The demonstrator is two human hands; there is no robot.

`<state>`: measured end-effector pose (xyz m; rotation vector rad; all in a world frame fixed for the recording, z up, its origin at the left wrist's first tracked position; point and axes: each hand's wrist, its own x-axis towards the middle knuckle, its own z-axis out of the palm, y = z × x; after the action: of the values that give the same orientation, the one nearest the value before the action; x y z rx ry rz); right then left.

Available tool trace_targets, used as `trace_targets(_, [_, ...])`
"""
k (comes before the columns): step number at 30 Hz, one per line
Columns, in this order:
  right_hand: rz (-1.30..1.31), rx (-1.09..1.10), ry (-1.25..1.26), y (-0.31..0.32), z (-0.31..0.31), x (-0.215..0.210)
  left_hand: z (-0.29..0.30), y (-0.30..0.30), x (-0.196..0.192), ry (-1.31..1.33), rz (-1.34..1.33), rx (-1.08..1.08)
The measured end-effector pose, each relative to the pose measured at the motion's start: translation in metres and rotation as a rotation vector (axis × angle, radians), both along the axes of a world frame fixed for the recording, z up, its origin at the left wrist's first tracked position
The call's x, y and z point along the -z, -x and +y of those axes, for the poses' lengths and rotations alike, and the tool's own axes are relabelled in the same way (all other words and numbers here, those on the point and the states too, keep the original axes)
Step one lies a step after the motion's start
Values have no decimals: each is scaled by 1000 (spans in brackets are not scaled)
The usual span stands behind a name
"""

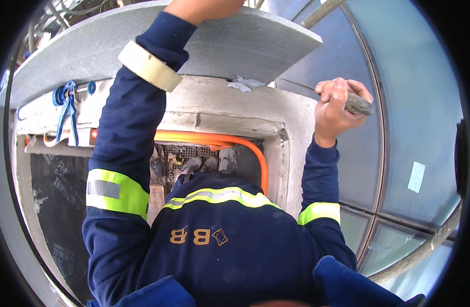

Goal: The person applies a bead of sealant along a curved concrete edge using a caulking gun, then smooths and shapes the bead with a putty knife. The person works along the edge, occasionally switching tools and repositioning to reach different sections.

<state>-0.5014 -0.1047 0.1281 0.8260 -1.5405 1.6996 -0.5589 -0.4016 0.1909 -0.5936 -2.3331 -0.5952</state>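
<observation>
My left hand (208, 7) reaches over the upper edge of a grey stone slab (235, 43); its fingers are cut off by the picture's edge. A roll of pale tape (150, 65) sits round my left forearm like a bracelet. Closed round the worn handle of a trowel (358, 104), my right hand (342, 107) is to the right of the slab's corner. The tool's thin blade points left and shows nearly edge-on. Below the slab's lower edge, a lump of whitish paste (244, 83) sits on the pale ledge (296, 108).
A blue-handled tool with round blue discs (67, 110) rests on the ledge at left. An orange hose (260, 158) curves round the recess where my feet stand on mesh. Glass panels (419, 102) rise at right, with a pole (424, 248) across them.
</observation>
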Motion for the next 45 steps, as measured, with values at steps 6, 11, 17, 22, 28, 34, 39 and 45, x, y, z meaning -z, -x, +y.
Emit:
trace_targets(6, [-158, 43, 137, -11, 11, 8, 3, -1, -6, 14, -13, 16])
trace_targets(11, [-252, -51, 178, -13, -8, 28, 2, -1, -5, -10, 18, 29])
trace_targets(17, [-312, 139, -238, -7, -31, 34, 2, -3, -5, 1, -34, -11])
trace_targets(22, [-440, -24, -78, 7, -21, 20, 5, -8, -8, -48, 61, -16])
trace_targets(28, [-423, 13, 71, -3, 24, 1, 5, -32, 1, -364, 370, -28])
trace_targets(34, [-514, 83, 253, -27, 64, 8, -4, -105, 64, -345, 52, -120])
trace_targets(39, [-726, -34, 549, -22, 76, 23, 1, -141, 121, -521, -344, -220])
trace_targets(45, [-568, -61, 203, 2, 24, 41, 11, -166, 145, -810, -391, -274])
